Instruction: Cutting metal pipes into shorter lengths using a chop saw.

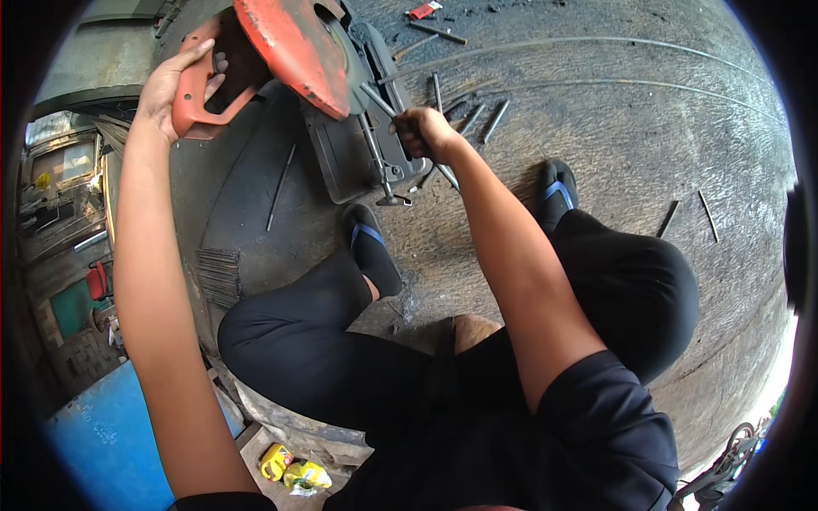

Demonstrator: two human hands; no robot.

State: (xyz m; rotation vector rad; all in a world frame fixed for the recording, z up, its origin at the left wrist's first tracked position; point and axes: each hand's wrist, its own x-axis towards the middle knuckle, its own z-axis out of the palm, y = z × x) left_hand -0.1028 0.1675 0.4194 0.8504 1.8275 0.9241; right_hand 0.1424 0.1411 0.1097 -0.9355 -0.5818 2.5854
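Left hand (169, 92): fingers wrapped around the red handle (207, 129), with the tips curled into its loop. I read this as a grip on the saw.
Right hand (429, 134): fingers closed in a fist around the grey bar (377, 99); the arm is stretched forward.
Bar position: it slants across the saw, with one end just beside the red guard (294, 55) and the other jutting out past the fist. I cannot tell from my view whether the clamp bears on it.
Saw (328, 153): set on the floor (477, 230) ahead of the person; the guard (its paint is scraped in places) lies between the two hands, above the dark grey base.
Clamp (379, 162): a screw rod along the base, its crank pointing toward the person.
Feet: the left sandal (368, 234) is near the crank; the right sandal (560, 189) is well apart from it. I see a blue strap on each.
Short rods (495, 122): several lie on the floor beyond the right hand.
Stack of rods (220, 277): laid side by side, left of the left leg.
Long rods (596, 40): two thin lengths run across the floor at the upper right.
Yellow packets (290, 470): near the lower edge, beside a blue panel (115, 434).
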